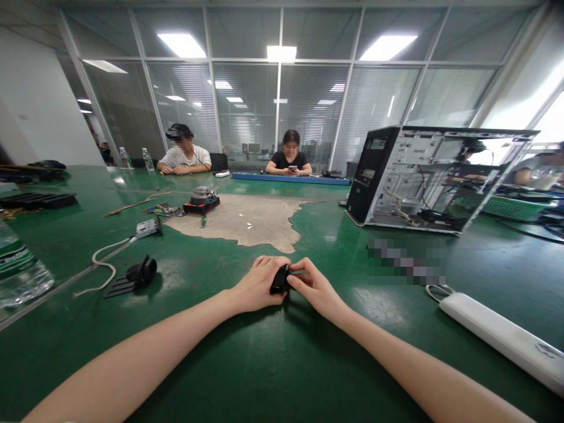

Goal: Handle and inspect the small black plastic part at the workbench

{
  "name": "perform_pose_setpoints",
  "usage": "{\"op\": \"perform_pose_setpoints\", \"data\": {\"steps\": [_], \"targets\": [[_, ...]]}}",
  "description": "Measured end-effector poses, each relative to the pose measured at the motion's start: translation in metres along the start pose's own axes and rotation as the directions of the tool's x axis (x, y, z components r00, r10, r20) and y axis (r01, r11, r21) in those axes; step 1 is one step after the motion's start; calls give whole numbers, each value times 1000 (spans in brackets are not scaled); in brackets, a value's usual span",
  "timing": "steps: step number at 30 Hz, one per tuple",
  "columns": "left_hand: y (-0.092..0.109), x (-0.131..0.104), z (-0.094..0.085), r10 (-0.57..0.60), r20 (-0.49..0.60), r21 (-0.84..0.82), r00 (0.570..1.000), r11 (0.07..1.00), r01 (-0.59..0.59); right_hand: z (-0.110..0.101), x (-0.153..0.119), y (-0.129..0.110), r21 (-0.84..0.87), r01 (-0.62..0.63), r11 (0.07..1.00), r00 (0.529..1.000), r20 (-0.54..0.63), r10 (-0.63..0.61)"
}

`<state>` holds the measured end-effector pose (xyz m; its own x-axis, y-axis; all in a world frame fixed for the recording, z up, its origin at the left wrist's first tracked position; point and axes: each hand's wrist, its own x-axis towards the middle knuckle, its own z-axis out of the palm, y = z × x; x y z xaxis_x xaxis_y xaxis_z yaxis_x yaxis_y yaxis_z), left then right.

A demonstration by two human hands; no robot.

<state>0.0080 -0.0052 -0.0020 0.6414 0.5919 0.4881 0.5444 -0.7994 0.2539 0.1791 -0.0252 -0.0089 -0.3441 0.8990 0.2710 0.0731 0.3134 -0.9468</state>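
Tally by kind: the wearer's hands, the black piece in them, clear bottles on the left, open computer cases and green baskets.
Wearer's hands: 2 (left hand, right hand)
Black piece: 1
Clear bottles: 3
Open computer case: 1
Green basket: 1
Total: 8

The table (264, 370) is glossy green, with a ragged beige patch (264, 214) left of the open computer case (371, 176) standing on it. Nearer than the case lies a white power strip (502, 335); to its right sits a green basket (513, 207). Well left of the case are a round grey part (202, 194) on a base, a metal bracket (148, 227) with a cable (106, 258), and a clear bottle (20, 273).
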Motion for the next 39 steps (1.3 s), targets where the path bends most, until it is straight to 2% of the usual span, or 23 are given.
{"op": "perform_pose_setpoints", "data": {"steps": [6, 9, 13, 18, 23, 31, 36, 39], "targets": [[-2, 0, 2, -2, -4, 3, 1000, 1000, 2, -1, 3, 3, -41, -17, 999, 998, -61, 15], [-2, 0, 2, -1, -6, 6, 1000, 1000, 1, -1, 3, 3, -38, -38, 999, 999, -36, 36], [-1, 0, 1, -2, 11, 2, 1000, 1000, 2, 0, -1, 0, 4, 29, 1000, 999, 17, -29], [0, 0, 1, -16, 0, -8, 1000, 1000, 16, 2, -1, -4, 33, -9, 999, 1000, -7, 10], [0, 0, 1, -16, 2, -3, 1000, 1000, 16, 1, 2, 3, -22, -1, 1000, 999, -48, 0], [-1, 0, -1, -7, 25, -23, 1000, 1000, 8, 0, -3, 2, -33, 36, 999, 998, 52, -34], [-1, 0, 0, -7, 1, -10, 1000, 1000, 7, 1, -1, 0, -72, 16, 997, 1000, -21, -18], [-1, 0, 0, -3, 2, -16, 1000, 1000, 3, 3, -3, -3, -192, 95, 977, 993, -51, -107]]}}
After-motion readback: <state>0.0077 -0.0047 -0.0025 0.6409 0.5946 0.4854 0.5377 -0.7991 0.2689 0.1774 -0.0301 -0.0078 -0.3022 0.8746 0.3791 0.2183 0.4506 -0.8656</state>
